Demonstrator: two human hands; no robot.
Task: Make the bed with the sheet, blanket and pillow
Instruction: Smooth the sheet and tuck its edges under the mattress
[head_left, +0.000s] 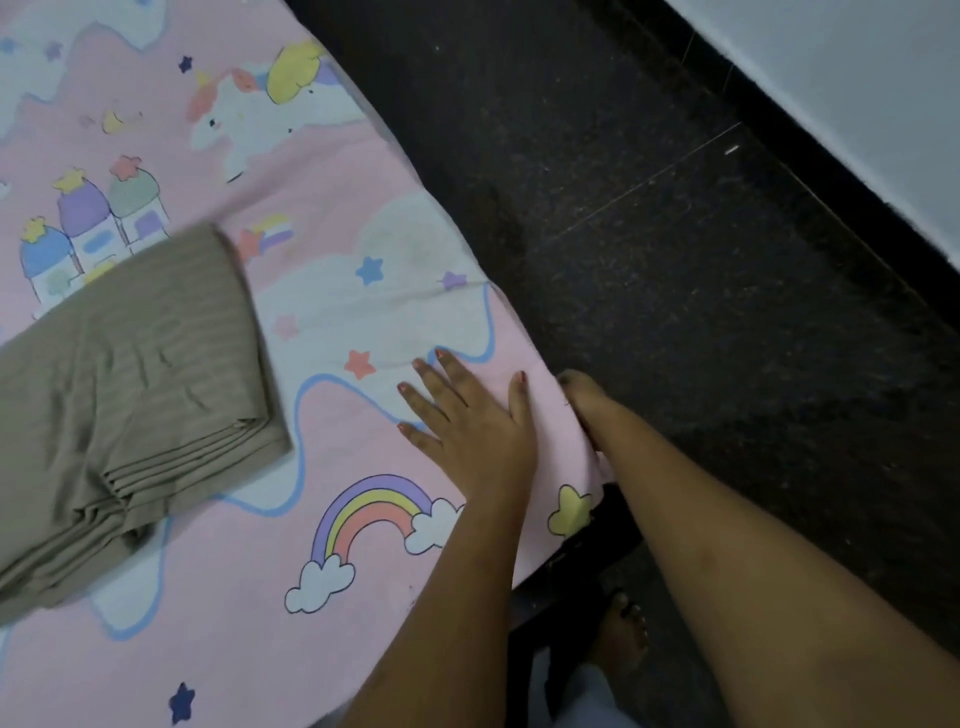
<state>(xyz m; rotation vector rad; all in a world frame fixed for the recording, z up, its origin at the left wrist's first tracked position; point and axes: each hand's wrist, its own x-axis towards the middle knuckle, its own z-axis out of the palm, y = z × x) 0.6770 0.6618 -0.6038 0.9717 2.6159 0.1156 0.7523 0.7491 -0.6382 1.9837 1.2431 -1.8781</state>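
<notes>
your bare foot (621, 631) on dark floor (701, 260), just off near edge of sheet (322, 519). your left hand (467, 421) lies flat on sheet, fingers spread, gripping nothing. your right hand (582, 400) at sheet's floor-side edge, fingers hidden behind it; cannot tell its grip. folded tan blanket (130, 389) lies on sheet, well apart from both hands. white wall (857, 78) beyond sheet, across floor.

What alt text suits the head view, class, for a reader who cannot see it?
A person's left hand presses flat on a pink unicorn-print sheet while the right hand reaches down at its edge; a folded tan blanket lies on it.
</notes>
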